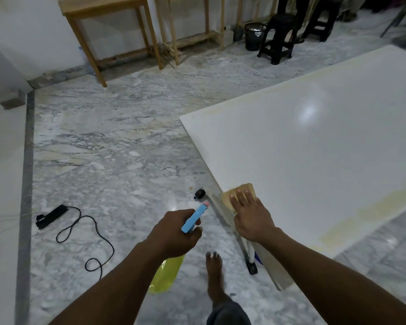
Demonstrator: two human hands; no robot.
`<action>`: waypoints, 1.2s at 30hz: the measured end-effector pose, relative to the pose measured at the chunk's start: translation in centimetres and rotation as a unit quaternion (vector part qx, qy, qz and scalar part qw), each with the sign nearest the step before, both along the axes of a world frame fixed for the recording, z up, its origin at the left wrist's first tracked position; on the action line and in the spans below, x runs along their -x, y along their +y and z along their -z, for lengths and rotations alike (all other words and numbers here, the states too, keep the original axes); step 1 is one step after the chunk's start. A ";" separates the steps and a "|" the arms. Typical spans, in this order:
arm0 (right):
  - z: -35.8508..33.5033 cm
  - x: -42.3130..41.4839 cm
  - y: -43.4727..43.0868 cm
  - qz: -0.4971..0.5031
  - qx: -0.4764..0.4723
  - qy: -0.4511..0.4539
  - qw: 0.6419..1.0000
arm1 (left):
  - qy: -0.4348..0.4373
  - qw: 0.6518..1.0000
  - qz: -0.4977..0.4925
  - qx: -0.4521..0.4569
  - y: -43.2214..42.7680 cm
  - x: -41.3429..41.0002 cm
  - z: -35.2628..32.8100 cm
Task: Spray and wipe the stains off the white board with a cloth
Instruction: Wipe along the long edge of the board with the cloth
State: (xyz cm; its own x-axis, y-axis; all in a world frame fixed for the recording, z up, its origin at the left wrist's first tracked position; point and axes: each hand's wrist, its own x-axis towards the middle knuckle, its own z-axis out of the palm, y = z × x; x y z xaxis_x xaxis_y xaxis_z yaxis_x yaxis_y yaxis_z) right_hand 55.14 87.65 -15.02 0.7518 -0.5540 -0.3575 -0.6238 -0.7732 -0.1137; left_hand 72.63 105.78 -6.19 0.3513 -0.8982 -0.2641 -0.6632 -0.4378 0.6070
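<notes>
The white board [314, 148] fills the right of the frame, lying low so I can lean over it, with yellowish stains [361, 212] along its lower right edge. My right hand [251, 216] is flat, fingers straight, pressing the cloth [226, 199] onto the board's near edge. Just left of it, my left hand [174, 235] is wrapped round the spray bottle [195, 218], kept handy for the next squirt, I guess.

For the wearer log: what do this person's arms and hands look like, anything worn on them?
The left hand and right hand are ungloved, with no ring, watch or bracelet visible. Both arms are bare to the frame edge; no sleeves show.
</notes>
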 end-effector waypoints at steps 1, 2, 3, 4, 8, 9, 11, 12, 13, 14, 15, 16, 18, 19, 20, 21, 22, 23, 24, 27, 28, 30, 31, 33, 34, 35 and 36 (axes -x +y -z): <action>-0.2 1.7 1.0 0.001 -0.004 0.001 1.000 | 0.004 1.000 0.004 -0.009 0.5 1.2 0.0; -0.3 3.4 2.0 0.006 -0.008 0.003 1.000 | 0.008 1.000 0.011 -0.017 0.9 2.5 0.0; -0.5 5.2 3.1 0.013 -0.011 0.009 1.000 | 0.010 1.000 0.018 -0.022 1.2 3.8 0.0; -0.6 6.7 4.1 0.017 -0.016 0.015 1.000 | 0.010 0.999 0.026 -0.023 1.4 4.8 0.0; -1.0 13.3 8.4 0.024 -0.021 0.022 0.999 | 0.020 0.998 0.042 -0.034 1.9 9.2 -0.5; -0.9 14.8 9.3 0.021 -0.008 0.017 1.000 | 0.022 0.998 0.045 -0.036 2.0 10.1 -0.6; -0.3 17.2 10.6 0.013 0.007 0.010 1.000 | 0.026 0.998 0.048 -0.038 2.0 11.6 -0.7; -0.1 18.1 11.1 0.009 0.007 0.009 1.000 | 0.029 0.998 0.045 -0.039 2.0 12.3 -0.7; 0.0 18.9 11.4 0.006 0.008 0.004 1.000 | 0.034 0.998 0.042 -0.040 2.0 13.0 -0.7; 0.0 19.6 11.6 0.002 0.011 -0.005 1.000 | 0.038 0.998 0.038 -0.042 2.1 13.6 -0.7; -0.1 20.1 11.5 -0.004 0.011 -0.011 1.000 | 0.039 0.998 0.035 -0.044 2.1 14.2 -0.8; -0.5 20.7 11.5 -0.014 0.008 -0.015 1.000 | 0.038 0.998 0.034 -0.046 2.2 14.7 -0.9; -2.0 21.6 11.6 0.008 -0.039 -0.048 0.998 | 0.034 0.998 0.032 -0.047 2.3 15.7 -1.4; -3.0 22.1 11.5 0.066 -0.094 -0.080 0.990 | 0.035 0.998 0.028 -0.044 2.3 15.9 -1.7; -4.6 22.2 11.4 0.161 -0.186 -0.113 0.963 | 0.034 0.998 0.023 -0.040 2.3 16.1 -2.0; -6.3 22.3 10.8 0.279 -0.291 -0.150 0.903 | 0.031 0.999 0.018 -0.036 2.1 16.2 -2.4; -7.5 22.5 9.9 0.383 -0.394 -0.207 0.809 | 0.028 0.999 0.015 -0.031 1.9 16.2 -2.8; -8.4 23.0 8.8 0.455 -0.486 -0.263 0.698 | 0.023 0.999 0.013 -0.024 1.7 16.3 -3.2; -9.4 23.2 8.0 0.498 -0.567 -0.312 0.578 | 0.016 1.000 0.014 -0.018 1.5 16.3 -3.5; -11.8 22.8 5.9 0.511 -0.682 -0.406 0.330 | 0.006 1.000 0.021 -0.005 0.8 16.1 -4.6; -12.5 22.0 5.5 0.498 -0.695 -0.422 0.301 | 0.006 1.000 0.023 -0.002 0.4 16.0 -5.0; -13.4 19.7 4.7 0.486 -0.695 -0.447 0.286 | 0.002 0.999 0.035 -0.004 -0.5 15.5 -5.9; -13.8 18.5 4.4 0.485 -0.689 -0.452 0.293 | -0.005 0.999 0.044 -0.003 -1.0 15.0 -6.3; -14.3 15.4 3.4 0.481 -0.683 -0.455 0.309 | -0.028 0.998 0.060 0.002 -2.2 13.5 -7.0; -14.4 14.2 2.9 0.479 -0.681 -0.455 0.316 | -0.041 0.997 0.067 0.003 -2.7 13.0 -7.3; -14.6 12.5 2.2 0.476 -0.683 -0.451 0.321 | -0.058 0.996 0.069 0.004 -3.4 11.9 -7.5; -14.6 10.9 1.5 0.477 -0.684 -0.447 0.324 | -0.082 0.994 0.071 0.000 -4.0 10.7 -7.5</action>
